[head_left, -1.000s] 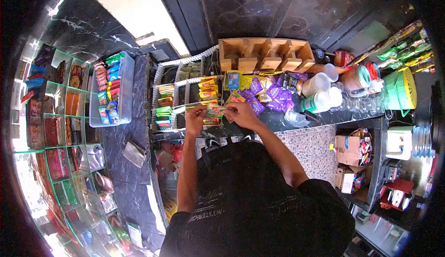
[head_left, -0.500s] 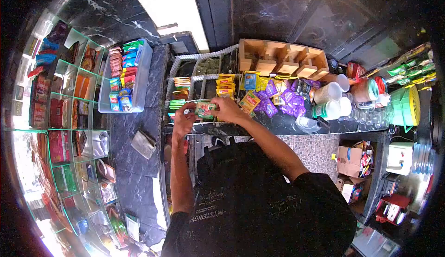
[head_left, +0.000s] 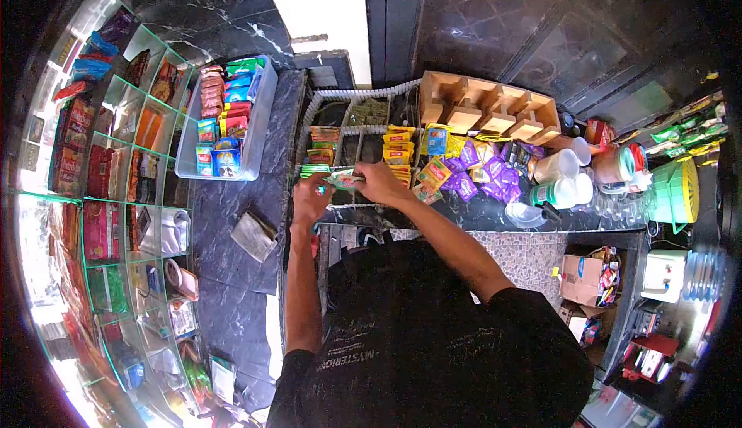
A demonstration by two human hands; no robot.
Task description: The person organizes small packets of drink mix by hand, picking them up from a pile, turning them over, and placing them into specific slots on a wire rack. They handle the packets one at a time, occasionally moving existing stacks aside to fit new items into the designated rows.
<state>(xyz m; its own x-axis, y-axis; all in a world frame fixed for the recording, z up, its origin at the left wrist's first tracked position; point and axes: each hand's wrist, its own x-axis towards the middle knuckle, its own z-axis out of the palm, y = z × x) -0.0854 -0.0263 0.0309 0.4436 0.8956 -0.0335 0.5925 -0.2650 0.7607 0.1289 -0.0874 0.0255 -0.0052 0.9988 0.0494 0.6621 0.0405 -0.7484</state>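
Both hands meet over the front of a rack (head_left: 355, 93). The left hand (head_left: 311, 198) pinches one end of a strip (head_left: 345, 179) of green and pink sachets, its fingers closed on it. The right hand (head_left: 381, 182) grips the other end, fingers curled over the top. The strip runs nearly level between the two hands, touching both, just above the rack's front row. Whether it rests on the packets beneath cannot be told.

Just beyond the left hand, green and orange packets (head_left: 324, 139) stand stacked in the rack's compartments. Just beyond the right hand sit yellow packets (head_left: 399, 147). To the right of the right hand, purple sachets (head_left: 464, 185) lie loose on the dark counter (head_left: 224, 212), close to the forearm. Farther beyond them stands a wooden holder (head_left: 483, 108) with open slots. Well off to the right of the right hand are cups (head_left: 558, 167) and a green basket (head_left: 674, 182).

To the left of the left hand, and beyond it, a clear tub (head_left: 263, 123) holds rows of coloured packets. Nearer the person, on the left-hand side and apart from the hand, a folded cloth (head_left: 253, 236) lies on the counter. Far left, glass shelves (head_left: 116, 196) hold more packets.
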